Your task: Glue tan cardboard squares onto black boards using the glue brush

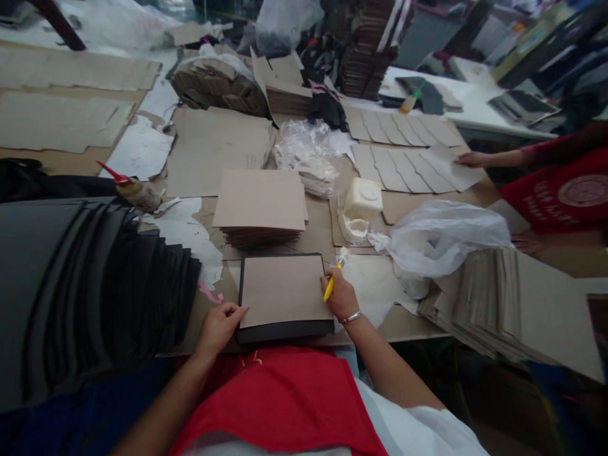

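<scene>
A brown cardboard sheet (282, 288) lies on a black board (285, 330) right in front of me at the table's near edge. My left hand (219, 324) presses its fingertips on the sheet's lower left corner. My right hand (338, 294) rests on the sheet's right edge, closed round a yellow glue brush (330, 285) whose pale tip points up and away. Just beyond lies a stack of brown cardboard sheets (260, 201).
A fanned pile of black boards (95, 278) fills the left, a glue bottle with red tip (135, 190) behind it. A white glue tub (363, 197), a plastic bag (441, 237) and fanned grey sheets (513, 304) sit right. Another person's hand (468, 159) touches overlapped sheets at far right.
</scene>
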A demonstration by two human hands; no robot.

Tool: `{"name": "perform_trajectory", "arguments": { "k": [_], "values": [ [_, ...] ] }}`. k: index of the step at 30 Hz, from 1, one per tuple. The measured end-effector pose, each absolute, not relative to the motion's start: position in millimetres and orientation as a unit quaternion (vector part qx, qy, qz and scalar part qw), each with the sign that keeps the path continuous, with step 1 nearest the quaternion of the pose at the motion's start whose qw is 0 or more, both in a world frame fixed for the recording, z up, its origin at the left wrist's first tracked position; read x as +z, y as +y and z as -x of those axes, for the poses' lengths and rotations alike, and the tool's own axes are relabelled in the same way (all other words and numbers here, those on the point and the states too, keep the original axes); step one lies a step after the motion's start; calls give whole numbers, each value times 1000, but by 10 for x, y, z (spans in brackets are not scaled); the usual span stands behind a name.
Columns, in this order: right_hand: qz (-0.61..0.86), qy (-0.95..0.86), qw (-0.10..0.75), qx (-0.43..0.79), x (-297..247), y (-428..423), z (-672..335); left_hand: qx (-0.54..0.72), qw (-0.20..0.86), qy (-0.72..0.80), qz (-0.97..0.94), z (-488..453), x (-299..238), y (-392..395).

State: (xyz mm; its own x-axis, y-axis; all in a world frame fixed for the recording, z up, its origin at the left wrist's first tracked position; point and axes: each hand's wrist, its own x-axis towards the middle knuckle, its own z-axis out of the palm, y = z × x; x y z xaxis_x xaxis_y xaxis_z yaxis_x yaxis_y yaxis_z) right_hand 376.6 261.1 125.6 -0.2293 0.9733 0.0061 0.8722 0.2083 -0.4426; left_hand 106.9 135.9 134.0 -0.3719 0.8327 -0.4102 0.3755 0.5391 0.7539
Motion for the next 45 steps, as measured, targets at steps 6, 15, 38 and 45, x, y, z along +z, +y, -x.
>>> {"name": "perform_trajectory", "arguments": {
  "k": [6, 15, 38, 45],
  "values": [
    [615, -752, 123, 201, 1270, 2621, -3760, 273, 398, 788, -383, -1091, 1392, 1380],
    [600, -777, 99, 160, 1235, 2614, -3733, 283, 382, 783, -401, -1065, 1276, 1379],
    [634, -765, 68, 93, 1607, 2741, -3796, 32, 174, 557, -811, -1141, 1505, 1546],
    [606, -716, 299, 175, 1778, 2602, -4123, 41, 106, 604, -789, -1450, 1526, 1541]
  ]
}}
